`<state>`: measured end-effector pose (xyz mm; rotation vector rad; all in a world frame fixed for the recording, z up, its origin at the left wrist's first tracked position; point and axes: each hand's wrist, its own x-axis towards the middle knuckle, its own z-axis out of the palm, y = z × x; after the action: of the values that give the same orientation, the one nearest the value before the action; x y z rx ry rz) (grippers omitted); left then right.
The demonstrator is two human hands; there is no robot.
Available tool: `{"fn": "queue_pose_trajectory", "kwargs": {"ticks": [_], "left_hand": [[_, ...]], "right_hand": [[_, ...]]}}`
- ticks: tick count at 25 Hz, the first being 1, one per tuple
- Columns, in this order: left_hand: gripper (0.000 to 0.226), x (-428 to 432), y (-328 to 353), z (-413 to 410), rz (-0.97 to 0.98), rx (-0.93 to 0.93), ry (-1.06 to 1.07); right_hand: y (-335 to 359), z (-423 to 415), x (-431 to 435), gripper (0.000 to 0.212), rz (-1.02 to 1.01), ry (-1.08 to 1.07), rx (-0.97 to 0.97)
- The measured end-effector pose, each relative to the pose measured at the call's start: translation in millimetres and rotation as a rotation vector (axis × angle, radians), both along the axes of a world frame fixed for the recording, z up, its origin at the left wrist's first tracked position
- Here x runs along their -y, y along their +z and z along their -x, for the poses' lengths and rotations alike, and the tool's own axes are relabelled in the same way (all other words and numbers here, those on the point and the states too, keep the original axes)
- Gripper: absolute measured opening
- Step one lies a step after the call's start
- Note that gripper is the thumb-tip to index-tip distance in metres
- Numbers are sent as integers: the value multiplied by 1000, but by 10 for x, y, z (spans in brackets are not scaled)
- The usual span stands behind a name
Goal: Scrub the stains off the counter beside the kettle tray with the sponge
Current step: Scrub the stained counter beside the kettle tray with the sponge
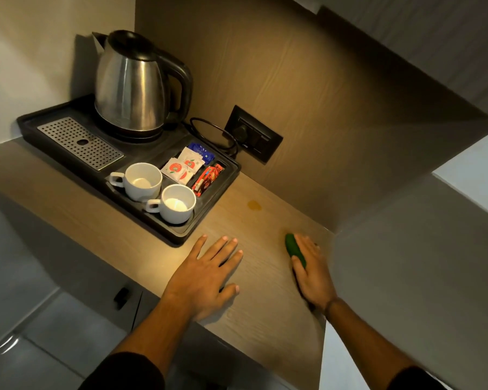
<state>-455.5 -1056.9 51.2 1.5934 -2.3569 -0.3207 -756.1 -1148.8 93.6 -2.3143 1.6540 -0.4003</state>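
My right hand (311, 270) presses a green sponge (293, 247) onto the wooden counter (265, 319) near its right end; only the sponge's left edge shows under my fingers. A yellowish stain (254, 204) marks the counter farther back, just right of the black kettle tray (178, 235). Flat on the counter lies my left hand (206, 273), fingers spread, holding nothing, just in front of the tray's near corner.
The tray carries a steel kettle (133, 85), a perforated drip grate (81, 142), two white cups (143, 181) (176, 203) and sachets (185, 166). A wall socket (252, 136) with the kettle cord sits behind. A wall closes the counter's right end.
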Motion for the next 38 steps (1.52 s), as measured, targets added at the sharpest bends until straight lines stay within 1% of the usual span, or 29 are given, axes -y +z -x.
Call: {"fn": "queue_pose_trajectory", "kwargs": {"ticks": [1, 2, 4, 5, 6, 7, 9, 10, 11, 12, 14, 15, 16, 17, 19, 21, 22, 24, 25, 27, 29, 30, 31, 33, 34, 36, 38], "left_hand": [[76, -4, 5, 2, -3, -2, 3], [76, -6, 7, 10, -8, -3, 3], [75, -8, 14, 18, -4, 10, -2], [75, -7, 17, 11, 2, 12, -2], [75, -5, 20, 3, -1, 8, -3], [75, -2, 27, -2, -10, 3, -4], [75, -6, 30, -9, -18, -2, 3], [75, -10, 29, -5, -19, -3, 5], [75, -9, 28, 3, -19, -3, 4], [75, -10, 26, 7, -19, -1, 2], [75, -8, 32, -3, -19, 2, -3], [75, -8, 36, -7, -22, 1, -4], [75, -6, 43, -7, -25, -5, -4], [75, -5, 47, -5, -24, -14, -2], [74, -7, 51, -11, -19, -15, 1], [74, -12, 48, -5, -23, 0, -1], [74, -16, 49, -2, -22, 7, -2], [74, -15, 53, 3, -21, 8, -4], [74, -12, 51, 2, -21, 2, -2], [74, -6, 47, -9, -26, -8, -3], [74, -6, 50, -4, -33, -8, -8], [74, -8, 57, -1, -39, -6, -9], [74, -6, 65, 0, -41, -5, -7], [74, -13, 76, -3, -41, -3, -4], [74, -15, 79, -4, -40, -2, -5], [73, -18, 84, -7, -46, -4, -8], [73, -22, 93, -12, -48, 6, -1]], "right_hand": [[3, 139, -77, 55, 3, 19, 9], [24, 224, -41, 54, 3, -21, 9], [120, 109, 257, 53, -33, -199, 15], [172, -41, 362, 53, -47, -237, 27], [166, -167, 380, 53, -51, -207, 18], [134, -219, 314, 54, -47, -130, 3], [28, -43, 37, 56, -18, 72, -20], [27, 134, -80, 56, -10, 102, -5], [53, 256, -68, 56, -7, 74, 8], [89, 271, 59, 55, -21, -3, 10], [178, 4, 422, 53, -29, -171, 36], [194, -186, 506, 53, -33, -175, 35], [162, -335, 501, 54, -28, -115, 11], [98, -390, 433, 56, -13, -8, -20], [5, -218, 215, 57, 5, 175, -49], [34, -44, 246, 55, 14, 142, -44], [76, -121, 392, 54, 3, 63, -46], [155, -479, 718, 53, -14, -62, -24], [152, -686, 776, 54, -17, -62, -26], [52, -875, 682, 56, 5, 86, -44], [-45, -651, 508, 56, 32, 235, -60], [-32, -530, 513, 56, 36, 225, -57], [7, -516, 619, 55, 34, 166, -50], [95, -745, 914, 54, -2, 25, -22], [113, -906, 970, 55, -15, 13, -18], [39, -1030, 869, 56, -2, 137, -38], [-58, -780, 644, 57, 24, 283, -45]]}}
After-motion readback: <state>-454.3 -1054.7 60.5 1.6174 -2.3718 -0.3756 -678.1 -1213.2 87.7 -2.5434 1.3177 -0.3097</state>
